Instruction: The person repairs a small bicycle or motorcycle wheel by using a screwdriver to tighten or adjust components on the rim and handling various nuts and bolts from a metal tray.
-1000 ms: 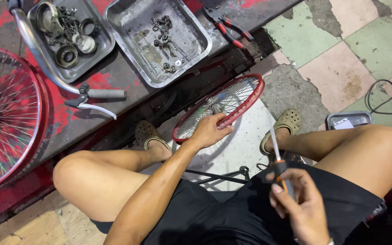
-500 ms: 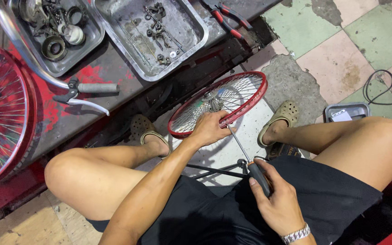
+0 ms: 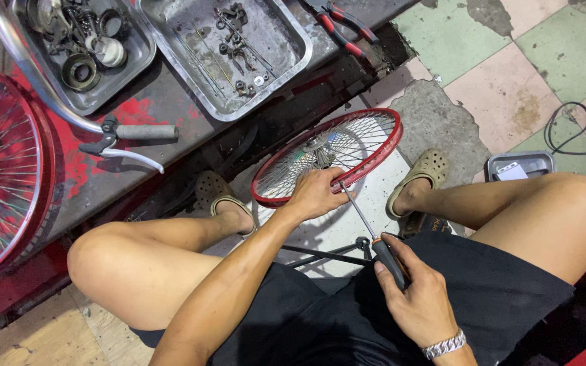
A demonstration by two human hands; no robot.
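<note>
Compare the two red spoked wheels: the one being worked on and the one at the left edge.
The small wheel stands tilted between the feet, gripped by the left hand and wholly in view. The large wheel lies on the red-stained bench, untouched and cut off by the frame. Both have red rims and thin metal spokes.

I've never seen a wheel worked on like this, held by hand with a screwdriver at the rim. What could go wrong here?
The screwdriver tip sits at the red wheel rim, right beside the left hand; a slip could jab those fingers or scratch the rim. Only that hand seems to steady the wheel, so it might twist under pressure. The right hand holds the handle low, which may lessen control.
</note>
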